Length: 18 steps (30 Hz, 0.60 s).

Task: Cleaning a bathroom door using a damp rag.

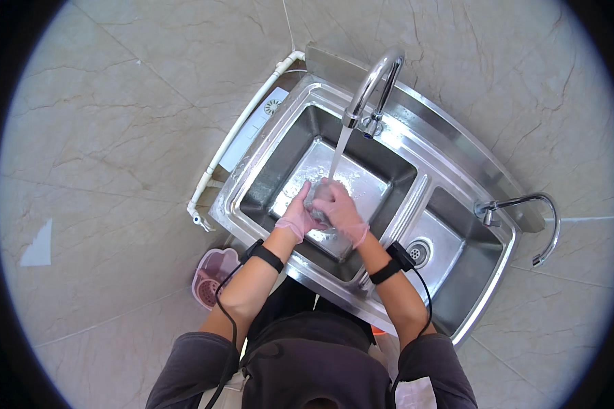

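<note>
Both my hands wear thin pinkish see-through gloves and meet over the left basin (266, 167) of a steel sink. Between them is a wet grey lump (316, 198), too covered by fingers and water to name its kind. My left hand (300, 213) cups it from the left, thumb pointing up along its side. From the right, my right hand (342, 213) bends its fingers over the top of it. A water stream (340, 151) falls from the curved chrome faucet (373, 85) onto the lump and fingers, splashing on the basin floor.
The right basin (450, 273) has a round drain (417, 253) and a second chrome faucet (525, 201). A white pipe (242, 126) runs along the sink's left side. On the floor at the lower left stands a pink mop bucket (215, 273). Cables hang from bands on both forearms.
</note>
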Available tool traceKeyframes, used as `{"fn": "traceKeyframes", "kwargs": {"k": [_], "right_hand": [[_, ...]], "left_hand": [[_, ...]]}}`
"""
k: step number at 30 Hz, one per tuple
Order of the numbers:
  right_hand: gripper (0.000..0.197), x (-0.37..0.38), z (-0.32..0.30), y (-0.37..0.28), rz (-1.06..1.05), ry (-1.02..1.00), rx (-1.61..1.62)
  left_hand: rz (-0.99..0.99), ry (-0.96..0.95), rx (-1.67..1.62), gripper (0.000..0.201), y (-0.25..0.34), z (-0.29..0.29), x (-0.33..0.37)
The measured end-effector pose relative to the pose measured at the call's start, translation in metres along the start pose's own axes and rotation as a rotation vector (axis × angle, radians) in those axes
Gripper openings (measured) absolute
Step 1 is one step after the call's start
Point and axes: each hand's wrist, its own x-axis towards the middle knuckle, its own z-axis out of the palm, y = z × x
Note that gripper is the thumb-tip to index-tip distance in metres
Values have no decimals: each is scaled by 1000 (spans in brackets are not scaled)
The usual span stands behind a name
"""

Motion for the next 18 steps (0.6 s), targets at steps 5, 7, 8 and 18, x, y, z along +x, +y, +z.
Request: {"fn": "traceKeyframes", "kwargs": {"k": [5, 7, 8, 18], "right_hand": [[44, -30, 32, -31, -161, 18, -337], [39, -24, 32, -44, -169, 145, -356], [42, -11, 13, -41, -3, 228, -176], [48, 92, -66, -76, -87, 533, -626]], "left_hand": [[-48, -846, -246, 45, -14, -37, 35], [-64, -1070, -297, 39, -14, -36, 44], [-69, -591, -253, 37, -19, -17, 37], [-45, -242, -440, 38, -14, -17, 2]]}}
